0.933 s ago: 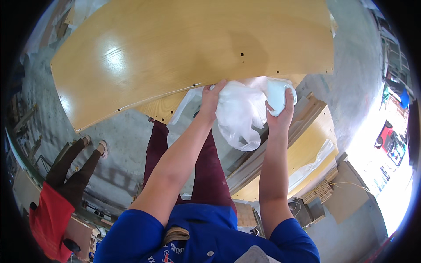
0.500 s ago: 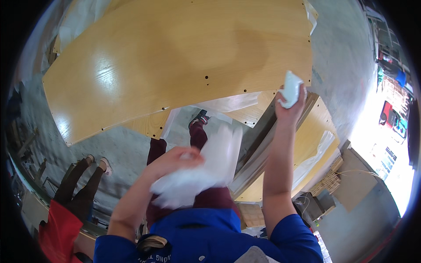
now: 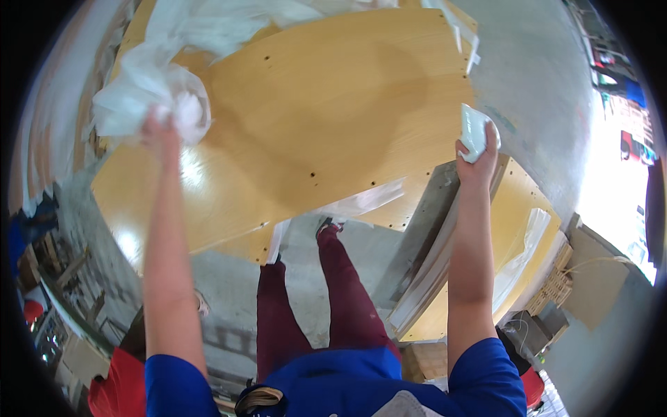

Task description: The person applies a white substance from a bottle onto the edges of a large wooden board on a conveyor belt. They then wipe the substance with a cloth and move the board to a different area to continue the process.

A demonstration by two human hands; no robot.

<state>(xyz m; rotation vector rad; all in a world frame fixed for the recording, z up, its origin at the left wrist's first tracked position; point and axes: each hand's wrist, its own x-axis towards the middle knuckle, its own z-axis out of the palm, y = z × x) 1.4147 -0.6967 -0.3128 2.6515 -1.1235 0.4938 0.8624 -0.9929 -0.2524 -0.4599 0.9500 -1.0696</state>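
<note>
A large curved panel (image 3: 333, 111) with a glossy wood-grain face and small dark holes lies flat in front of me. My left hand (image 3: 161, 133) reaches over its far left part, closed on a crumpled, thin white packing sheet (image 3: 128, 104); motion blurs the fingertips. Out to the right, my right hand (image 3: 478, 164) grips a folded pale white cloth-like pad (image 3: 474, 132) just beyond the panel's right edge. The pad's exact material is unclear.
More white sheeting (image 3: 222, 28) lies along the panel's far side. To the right leans a stack of similar boards (image 3: 517, 201) with white wrapping between them. A person in a red top (image 3: 118, 386) is close by at lower left.
My left hand has swung from near my waist to the panel's far left, carrying the white sheet. My right hand still holds the pad. The view has shifted, showing more sheeting behind the panel.
</note>
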